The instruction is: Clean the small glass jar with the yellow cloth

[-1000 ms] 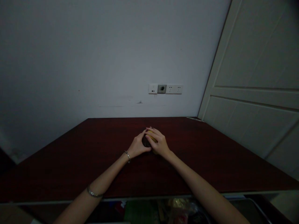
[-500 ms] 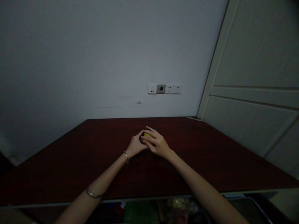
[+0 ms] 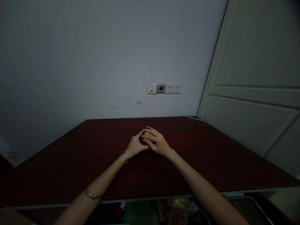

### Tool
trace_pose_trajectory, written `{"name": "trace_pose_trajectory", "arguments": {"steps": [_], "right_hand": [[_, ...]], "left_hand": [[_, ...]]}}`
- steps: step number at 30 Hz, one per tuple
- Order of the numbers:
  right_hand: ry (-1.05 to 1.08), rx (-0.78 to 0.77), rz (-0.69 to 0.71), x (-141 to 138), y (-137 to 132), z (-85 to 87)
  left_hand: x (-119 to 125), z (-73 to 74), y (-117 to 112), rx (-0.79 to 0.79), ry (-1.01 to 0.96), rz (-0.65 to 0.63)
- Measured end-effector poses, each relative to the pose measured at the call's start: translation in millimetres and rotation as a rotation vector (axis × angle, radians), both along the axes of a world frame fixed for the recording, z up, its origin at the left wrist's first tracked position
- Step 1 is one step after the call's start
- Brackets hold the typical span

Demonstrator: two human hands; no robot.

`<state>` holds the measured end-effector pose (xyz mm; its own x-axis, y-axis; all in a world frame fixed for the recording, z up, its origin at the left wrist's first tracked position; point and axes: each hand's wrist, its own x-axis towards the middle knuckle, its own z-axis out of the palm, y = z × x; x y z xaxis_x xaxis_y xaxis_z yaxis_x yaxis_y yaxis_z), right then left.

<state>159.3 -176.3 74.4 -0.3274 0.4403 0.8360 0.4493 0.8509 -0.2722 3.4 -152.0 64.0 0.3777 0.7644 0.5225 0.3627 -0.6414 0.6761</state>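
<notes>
A small yellow object shows between the fingers of my right hand, most of it covered, so I cannot make out its kind. My right hand is curled over it from the right. From the left, my left hand bends around the same spot, thumb and fingers curved, with a dark patch inside the curve. Both hands meet just above the dark red tabletop. A bracelet circles the left wrist, and a second band sits on the forearm.
Behind the table rises a pale wall with a row of sockets. A white panelled door stands along the right side. Below the table's front edge, an open drawer or shelf holds a green item and crinkled plastic packaging.
Both hands stay together around the yellow object, with only a slight shift of the fingers. The whole view has moved a little.
</notes>
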Motion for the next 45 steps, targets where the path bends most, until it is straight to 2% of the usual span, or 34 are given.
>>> {"name": "trace_pose_trajectory", "arguments": {"steps": [3, 8, 11, 15, 18, 25, 32, 41, 45], "right_hand": [[0.039, -0.032, 0.005, 0, 2, -0.7], [0.337, -0.221, 0.008, 0, 11, 0.5], [0.450, -0.253, 0.041, -2, 10, 1.3], [0.396, -0.172, 0.083, -7, 0, 1.8], [0.362, -0.137, 0.079, -10, -4, 1.4], [0.513, -0.268, 0.057, -7, 9, -1.4], [0.380, -0.193, 0.099, -8, -1, 0.0], [0.497, -0.268, 0.117, -2, 11, -2.5], [0.371, -0.209, 0.121, -3, 1, 0.6]], "left_hand": [[0, 0.6, 0, 0.001, -0.020, -0.022], [-2, 2.9, -1, -0.021, -0.091, -0.109], [-3, 2.3, 1, -0.096, -0.144, -0.178], [-2, 1.4, 3, -0.242, -0.285, -0.234], [0, 1.5, 3, -0.289, -0.348, -0.240], [1, -0.2, -2, -0.293, -0.308, -0.266], [2, -4.8, 2, -0.327, -0.357, -0.252], [0, -2.9, 0, -0.250, -0.282, -0.278], [1, 0.4, -3, -0.221, -0.270, -0.279]]}}
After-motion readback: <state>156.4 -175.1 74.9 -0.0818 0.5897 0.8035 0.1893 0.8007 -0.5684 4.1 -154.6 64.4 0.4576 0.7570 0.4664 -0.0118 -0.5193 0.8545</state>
